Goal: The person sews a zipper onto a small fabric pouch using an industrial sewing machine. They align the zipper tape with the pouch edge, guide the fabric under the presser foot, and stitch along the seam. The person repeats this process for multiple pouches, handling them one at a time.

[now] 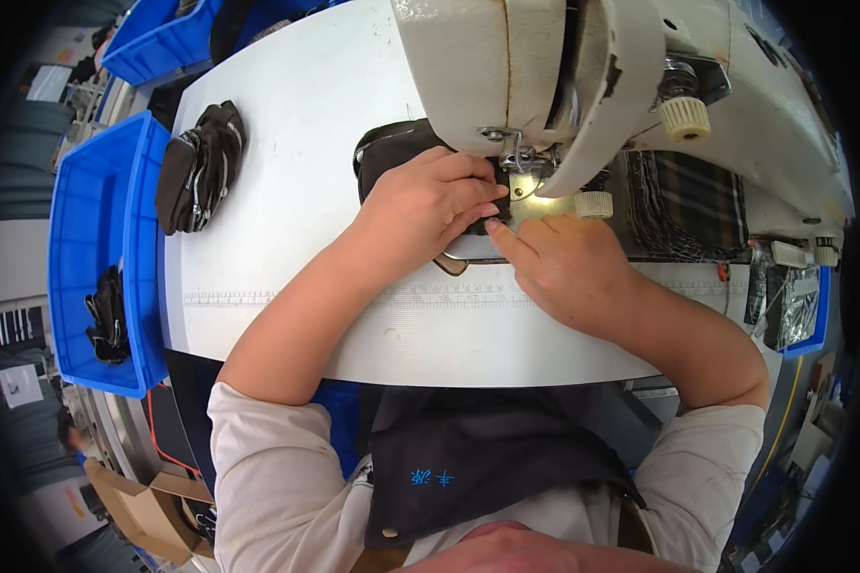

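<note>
One dark brown fabric piece with a pale, zipper-like edge (389,143) lies flat just left of the metal needle assembly (543,162) of a cream-coloured sewing machine (487,72). The left hand (432,202) covers its near right part, fingers bent down onto the cloth; whether they pinch or only press, I cannot tell. The right hand (566,256) holds its index fingertip at the cloth's near edge, beside the left fingertips, its other fingers curled and their hold unclear. The step in hand seems to be lining the cloth up for stitching; the next move likely calls for steady, flat guidance with fingertips clear of the needle. Farther out, a stack of dark striped fabric pieces (693,205) lies right, and a dark brown zippered bundle (201,167) rests left on the white worktable (296,172).
</note>
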Demonstrator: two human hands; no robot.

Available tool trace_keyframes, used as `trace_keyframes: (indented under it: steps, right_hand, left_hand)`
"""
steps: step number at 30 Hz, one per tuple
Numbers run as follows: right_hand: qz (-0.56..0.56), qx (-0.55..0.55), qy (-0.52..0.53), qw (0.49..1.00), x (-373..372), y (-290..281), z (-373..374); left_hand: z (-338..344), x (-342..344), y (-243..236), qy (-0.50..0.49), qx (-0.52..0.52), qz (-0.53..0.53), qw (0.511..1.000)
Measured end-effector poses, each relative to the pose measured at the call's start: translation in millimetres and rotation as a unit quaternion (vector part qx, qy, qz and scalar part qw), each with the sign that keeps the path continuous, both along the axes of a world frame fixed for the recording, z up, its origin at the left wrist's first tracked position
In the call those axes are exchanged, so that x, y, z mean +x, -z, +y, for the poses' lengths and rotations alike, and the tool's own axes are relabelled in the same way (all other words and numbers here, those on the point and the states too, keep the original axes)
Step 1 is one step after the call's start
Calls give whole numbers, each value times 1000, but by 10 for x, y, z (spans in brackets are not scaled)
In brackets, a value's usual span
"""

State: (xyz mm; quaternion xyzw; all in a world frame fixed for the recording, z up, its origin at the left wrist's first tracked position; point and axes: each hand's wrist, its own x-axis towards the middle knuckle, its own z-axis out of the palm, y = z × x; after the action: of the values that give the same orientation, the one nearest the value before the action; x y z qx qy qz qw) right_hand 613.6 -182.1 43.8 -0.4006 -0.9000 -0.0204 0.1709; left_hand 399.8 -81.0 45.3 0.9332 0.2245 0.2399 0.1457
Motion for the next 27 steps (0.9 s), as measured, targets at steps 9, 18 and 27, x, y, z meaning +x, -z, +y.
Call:
trace_keyframes:
  steps: [9,18,27]
  right_hand:
    - [-62,22,57,996,-2,36,31]
    - [-43,38,55,997,-6,37,38]
    - [-53,41,62,996,-20,50,37]
  left_hand:
    - [53,4,14,-17,42,-5,999]
    - [45,-6,-26,-22,-3,6,1000]
    - [72,2,-62,-29,31,13,999]
